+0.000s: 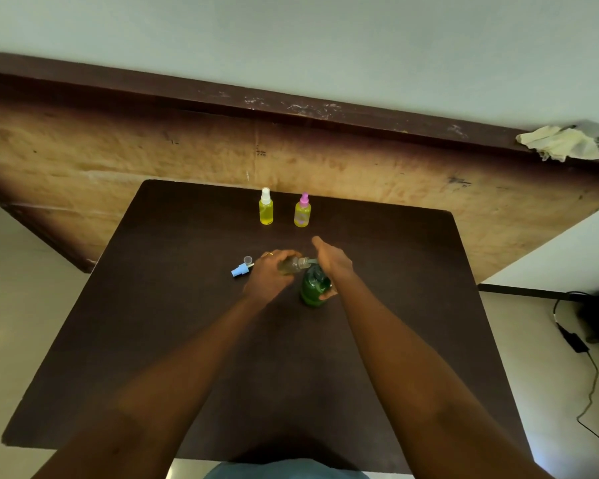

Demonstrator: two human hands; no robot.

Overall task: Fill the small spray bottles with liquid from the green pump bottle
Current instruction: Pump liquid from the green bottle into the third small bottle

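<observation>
- Green pump bottle [312,289] stands upright on the dark bench [187,340], nearest the person and a little right of centre, so its spout can feed a bottle held beside it.
- Right hand [332,261] lies over the pump head, fingers stretched forward rather than curled, placed to press down. What looks like the thumb touches the bottle's side lower down, probably to steady it.
- Left hand [269,275] is wrapped round an uncapped spray bottle [294,265], tilted so that its open neck meets the pump spout. The bottle looks only partly filled.
- Just left of that hand, a blue spray head [239,270] and a clear cap [248,260] lie on the bench, set aside for refitting, I judge.
- Farther back stand 2 capped bottles of yellow liquid, apart from each other: the white-topped bottle [266,210] and the pink-topped bottle [302,213], seemingly finished.
- A crumpled cloth [561,144] sits on the far ledge.
</observation>
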